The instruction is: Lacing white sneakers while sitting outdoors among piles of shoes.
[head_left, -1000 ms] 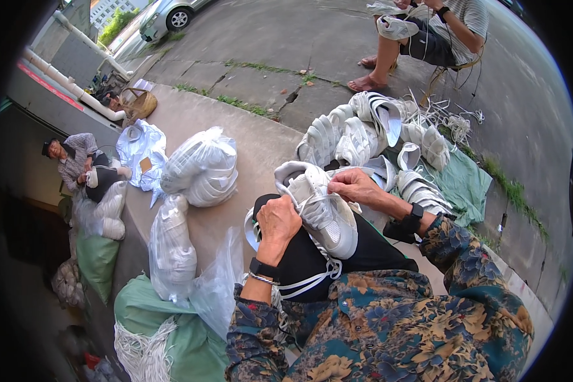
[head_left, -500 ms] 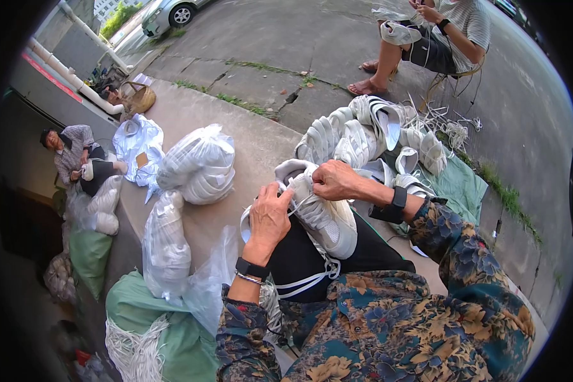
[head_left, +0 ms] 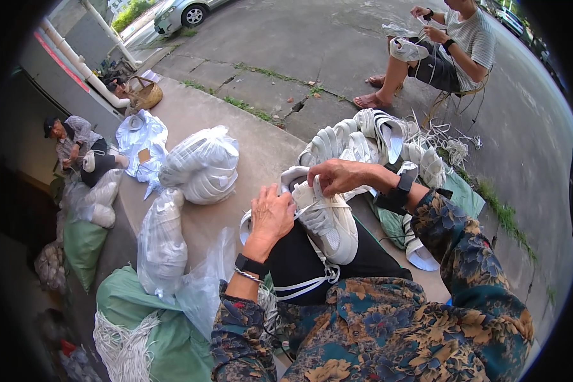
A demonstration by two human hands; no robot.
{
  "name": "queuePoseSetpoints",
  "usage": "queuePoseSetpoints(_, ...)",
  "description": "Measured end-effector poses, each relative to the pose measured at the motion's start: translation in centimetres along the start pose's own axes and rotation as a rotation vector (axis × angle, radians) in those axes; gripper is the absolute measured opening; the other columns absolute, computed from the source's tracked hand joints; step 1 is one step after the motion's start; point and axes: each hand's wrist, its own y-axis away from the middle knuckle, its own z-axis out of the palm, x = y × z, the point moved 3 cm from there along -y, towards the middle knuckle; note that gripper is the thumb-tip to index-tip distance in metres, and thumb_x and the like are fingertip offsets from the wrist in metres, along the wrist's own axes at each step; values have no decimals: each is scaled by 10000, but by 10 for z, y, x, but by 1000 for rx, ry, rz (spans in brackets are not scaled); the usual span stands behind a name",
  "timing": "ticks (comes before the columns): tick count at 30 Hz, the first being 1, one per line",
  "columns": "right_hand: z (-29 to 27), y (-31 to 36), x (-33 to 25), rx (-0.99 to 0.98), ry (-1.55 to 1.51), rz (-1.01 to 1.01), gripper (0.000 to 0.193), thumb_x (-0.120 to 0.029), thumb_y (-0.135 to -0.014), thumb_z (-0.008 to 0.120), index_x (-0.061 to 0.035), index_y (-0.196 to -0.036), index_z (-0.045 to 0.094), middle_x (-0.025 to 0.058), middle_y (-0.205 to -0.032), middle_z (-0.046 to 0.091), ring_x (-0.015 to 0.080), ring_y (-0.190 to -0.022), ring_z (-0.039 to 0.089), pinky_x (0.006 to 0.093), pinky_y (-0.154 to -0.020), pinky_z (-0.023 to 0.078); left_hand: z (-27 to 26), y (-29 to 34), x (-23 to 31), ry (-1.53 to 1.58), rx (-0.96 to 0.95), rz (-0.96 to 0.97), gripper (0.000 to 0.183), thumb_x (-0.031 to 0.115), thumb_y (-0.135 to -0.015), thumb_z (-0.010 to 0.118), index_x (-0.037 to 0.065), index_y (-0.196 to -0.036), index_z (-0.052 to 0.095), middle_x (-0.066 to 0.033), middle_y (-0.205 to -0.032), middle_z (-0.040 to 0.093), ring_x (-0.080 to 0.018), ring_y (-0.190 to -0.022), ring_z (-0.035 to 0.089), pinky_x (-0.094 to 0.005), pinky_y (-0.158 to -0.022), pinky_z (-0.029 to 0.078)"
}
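Concrete (head_left: 274, 44) spreads beyond the white shoe (head_left: 330, 237), propped on the lap (head_left: 296, 264) presumably for two-handed access; right hand (head_left: 337, 177) pinches its upper; left hand (head_left: 272, 215), alongside, grip unclear.

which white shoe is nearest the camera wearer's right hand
The white lace-up shoe on the black-clothed lap, just beneath the bare right hand; the white shoes heaped beyond lie off the lap.
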Motion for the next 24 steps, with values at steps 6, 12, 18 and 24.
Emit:
queuePoseSetpoints(6,6,9,4,145,19,-54,238,-37,-699,597,-26,-915,499,49,-629,546,144,-599,525,315,-556,418,11,-11,22,-100,98,15,126,113,-685,602,25,-775,611,-163,-1029,505,-325,-1017,459,-462,-814,371)
queuePoseSetpoints(12,7,9,16,146,-152,-37,240,-24,-661,594,-26,-884,508,35,-620,543,123,-589,507,290,-536,408,-2,24,107,387,167,368,101,21,-709,572,17,-722,473,-130,-702,481,-316,-685,531,-380,-573,433)
queuePoseSetpoints(18,10,14,23,249,-125,-115,212,-10,-656,603,-16,-843,504,17,-632,529,94,-605,492,264,-526,398,9,4,75,744,111,-159,134,71,-777,623,-2,-718,527,-40,-543,543,-73,-488,492,-244,-463,386)
queuePoseSetpoints(24,17,16,32,252,-474,-171,211,14,-655,603,-29,-837,504,-2,-656,534,68,-618,498,227,-532,408,29,-25,30,495,47,-207,42,62,-735,587,24,-755,583,-59,-556,554,-124,-519,536,-291,-500,413)
